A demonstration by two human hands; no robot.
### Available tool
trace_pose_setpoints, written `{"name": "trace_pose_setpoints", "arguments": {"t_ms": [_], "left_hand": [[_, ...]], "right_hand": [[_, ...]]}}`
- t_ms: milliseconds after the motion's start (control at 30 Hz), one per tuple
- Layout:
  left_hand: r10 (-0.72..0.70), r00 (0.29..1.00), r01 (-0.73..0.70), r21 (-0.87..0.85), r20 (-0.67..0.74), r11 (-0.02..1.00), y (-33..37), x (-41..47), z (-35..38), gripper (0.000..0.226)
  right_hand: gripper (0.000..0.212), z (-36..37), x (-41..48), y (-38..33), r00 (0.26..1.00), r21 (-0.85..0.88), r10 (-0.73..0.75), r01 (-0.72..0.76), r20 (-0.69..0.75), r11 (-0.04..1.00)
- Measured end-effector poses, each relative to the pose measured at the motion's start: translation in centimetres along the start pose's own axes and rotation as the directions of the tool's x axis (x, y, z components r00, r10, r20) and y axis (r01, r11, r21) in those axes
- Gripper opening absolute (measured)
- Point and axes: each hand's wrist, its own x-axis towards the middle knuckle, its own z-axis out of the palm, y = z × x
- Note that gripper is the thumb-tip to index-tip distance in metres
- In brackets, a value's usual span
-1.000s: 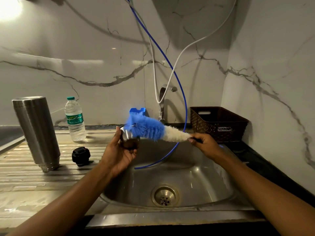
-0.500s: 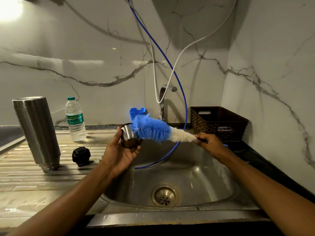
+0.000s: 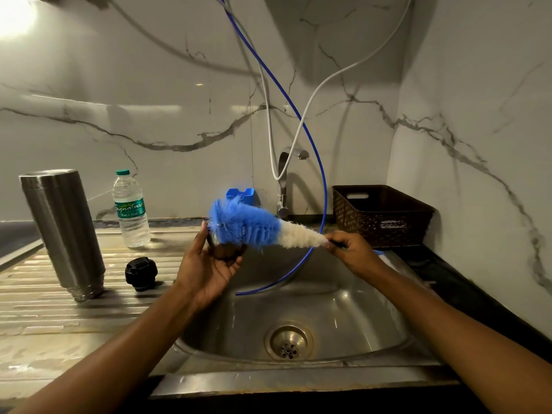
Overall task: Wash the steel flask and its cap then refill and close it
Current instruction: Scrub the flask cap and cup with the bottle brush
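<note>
One brush, perhaps one cap

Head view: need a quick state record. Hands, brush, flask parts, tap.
left hand: holds the steel cup above the sink
right hand: grips the brush at its handle end
brush: blue bristles at the cup's mouth
flask: stands on the drainboard, left of the sink, no hand on it
black stopper: on the drainboard beside the flask
water bottle: capped, behind the stopper
tap: no running water visible
</note>
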Motion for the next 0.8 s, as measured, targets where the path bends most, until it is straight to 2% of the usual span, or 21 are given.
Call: {"name": "trace_pose_setpoints", "arguments": {"t_ms": [167, 233, 333, 400, 467, 567, 600, 667, 767, 800], "left_hand": [[0.011, 1.000, -0.011, -0.013, 0.010, 1.000, 0.4, -0.2, 0.1, 0.058], [0.008, 1.000, -0.008, -0.004, 0.017, 1.000, 0.3, 0.0, 0.1, 0.070], [0.013, 1.000, -0.013, -0.004, 0.003, 1.000, 0.2, 0.1, -0.1, 0.051], [0.011, 1.000, -0.011, -0.023, 0.002, 1.000, 0.3, 0.1, -0.3, 0.049], [0.004, 1.000, -0.003, -0.020, 0.028, 1.000, 0.6, 0.0, -0.2, 0.060], [0.010, 0.999, -0.010, -0.012, 0.045, 1.000, 0.8, 0.1, -0.2, 0.096], [0.014, 0.999, -0.014, -0.008, 0.048, 1.000, 0.7, 0.2, -0.3, 0.101], [0.016, 0.999, -0.015, -0.015, 0.052, 1.000, 0.4, 0.1, -0.3, 0.093], [0.018, 0.999, -0.018, -0.015, 0.033, 1.000, 0.1, -0.3, 0.2, 0.047], [0.021, 0.999, -0.021, -0.001, 0.030, 1.000, 0.2, -0.4, 0.3, 0.041]], "right_hand": [[0.026, -1.8, -0.2, 0.6, 1.000, 0.023, 0.014, -0.013, -0.019, 1.000], [0.025, -2.2, -0.4, 0.9, 1.000, 0.028, 0.019, -0.019, -0.013, 0.999], [0.024, -0.9, -0.1, 0.3, 1.000, 0.023, -0.002, 0.002, 0.016, 1.000], [0.025, -0.1, 0.2, 0.0, 1.000, 0.029, -0.026, 0.026, 0.010, 0.999], [0.026, -0.6, 0.2, 0.1, 1.000, 0.023, -0.018, 0.019, -0.011, 1.000], [0.024, -2.6, -0.2, 1.3, 1.000, -0.006, 0.022, -0.022, -0.011, 1.000], [0.024, -2.9, -0.3, 1.5, 1.000, -0.009, 0.029, -0.029, -0.007, 1.000], [0.024, -2.4, -0.3, 1.1, 1.000, -0.004, 0.019, -0.019, 0.015, 1.000], [0.024, -0.8, 0.1, 0.2, 0.999, 0.016, -0.012, 0.012, 0.039, 1.000], [0.023, -0.7, 0.2, 0.1, 0.999, 0.027, -0.017, 0.016, 0.032, 1.000]]}}
